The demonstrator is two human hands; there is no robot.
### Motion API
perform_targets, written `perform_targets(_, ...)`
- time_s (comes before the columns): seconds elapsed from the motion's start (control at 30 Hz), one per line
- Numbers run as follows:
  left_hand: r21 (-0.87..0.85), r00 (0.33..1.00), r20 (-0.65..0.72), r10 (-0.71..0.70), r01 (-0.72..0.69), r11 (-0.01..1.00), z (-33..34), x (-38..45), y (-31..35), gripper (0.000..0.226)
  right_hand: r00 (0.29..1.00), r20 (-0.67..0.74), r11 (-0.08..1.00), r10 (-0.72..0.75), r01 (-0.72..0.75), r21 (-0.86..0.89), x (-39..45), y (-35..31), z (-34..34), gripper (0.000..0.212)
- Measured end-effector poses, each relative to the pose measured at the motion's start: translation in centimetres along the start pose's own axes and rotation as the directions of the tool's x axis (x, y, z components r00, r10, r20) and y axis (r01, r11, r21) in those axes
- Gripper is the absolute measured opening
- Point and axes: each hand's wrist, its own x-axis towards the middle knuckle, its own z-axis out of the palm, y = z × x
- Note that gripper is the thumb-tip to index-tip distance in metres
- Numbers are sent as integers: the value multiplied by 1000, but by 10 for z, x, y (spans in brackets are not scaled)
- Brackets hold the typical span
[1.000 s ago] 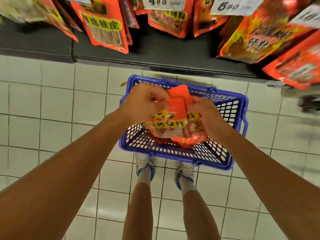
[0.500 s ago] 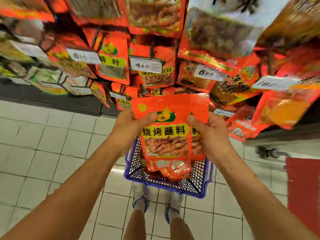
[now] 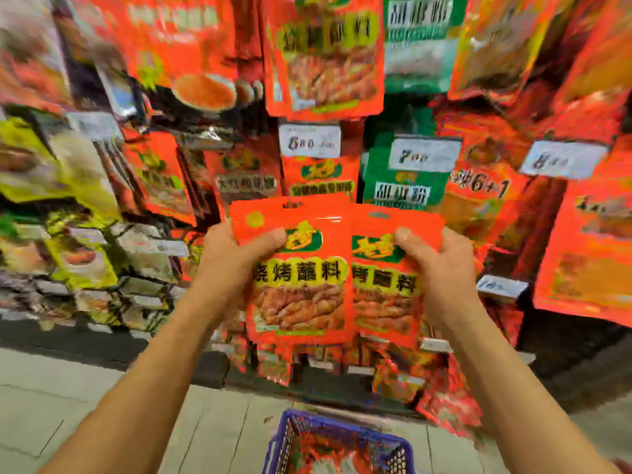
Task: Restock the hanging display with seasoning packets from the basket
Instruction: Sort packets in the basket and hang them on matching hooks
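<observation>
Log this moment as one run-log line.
phase: carry to display | left hand: grips front packet | right hand: grips rear packet | basket: on floor

Seasoning packets [image 3: 301, 278] at centre: glossy plastic film, red, catching a bright glare streak near the top edge. Hanging display [image 3: 325, 59] at 12 o'clock: same shiny film pouches, red and green. Price tags [image 3: 309, 141]: matt white paper. Basket [image 3: 280, 439] at 6 o'clock: blue perforated plastic. Floor [image 3: 68, 398] at 8 o'clock: smooth pale tiles, slight sheen.
</observation>
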Motion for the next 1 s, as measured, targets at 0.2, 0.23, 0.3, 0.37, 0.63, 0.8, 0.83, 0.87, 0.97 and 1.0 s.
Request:
perform_targets(0.2,-9,980,-66,190,-191,982,-15,32,109,14,979,4,979,-203,203,-18,39,-105,38,11)
perform_targets(0.23,-17,977,-71,202,-204,979,-19,37,119,16,975,9,974,-224,224,-11,44,-117,44,13)
perform_targets(0.3,-38,970,-78,231,-234,971,-25,45,139,25,963,30,963,-268,268,0,54,-137,57,14)
perform_targets(0.37,-47,966,-78,245,-249,967,-31,54,155,35,947,52,948,-318,319,-7,66,-152,69,21)
perform_targets(0.63,26,946,-130,298,-298,954,-25,88,188,32,968,-36,967,-248,246,-63,132,-193,112,12)
perform_targets(0.8,77,954,-87,289,-282,956,-10,99,195,41,971,-103,972,-214,201,-120,157,-196,122,17)
perform_targets(0.83,81,953,-91,288,-281,956,-8,101,196,38,973,-108,974,-204,190,-125,160,-195,123,20)
perform_targets(0.87,80,951,-96,293,-287,955,-6,103,196,33,974,-108,974,-198,184,-133,162,-193,123,22)
perform_targets(0.97,62,949,-110,296,-291,955,-3,109,197,27,976,-120,976,-182,165,-144,169,-191,126,24)
perform_targets(1.0,54,953,-111,282,-278,959,-2,111,197,27,975,-140,977,-173,152,-150,172,-190,127,27)
